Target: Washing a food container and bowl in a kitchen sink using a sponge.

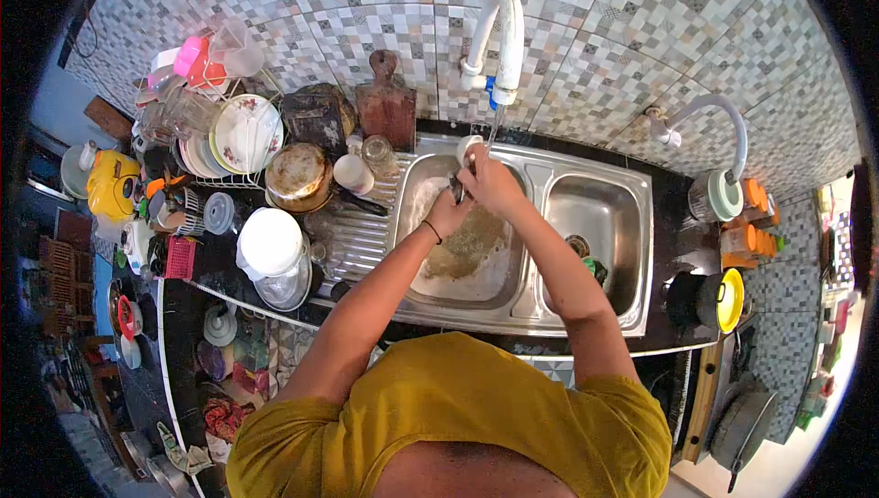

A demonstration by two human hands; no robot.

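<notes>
Under the running white faucet [507,72], both my hands work above the left basin [429,278] of a steel double sink. My left hand [448,215], with a thin dark band at the wrist, grips a dark, shiny utensil handle [456,189]. My right hand [496,183] is beside it at the top, fingers curled against a white rounded item [470,145], maybe a cup or a ladle's bowl. Fingers hide where the handle and the white item meet. A thin water stream falls by the right hand, and cloudy brownish water [467,247] lies in the basin.
Left of the basin stand a pot [299,175] with its handle towards the sink, a white mug [354,174], a glass [378,155] and a wooden cutting board [386,110]. A dish rack holds plates [248,133]. The right basin [594,206] contains a green item [596,270].
</notes>
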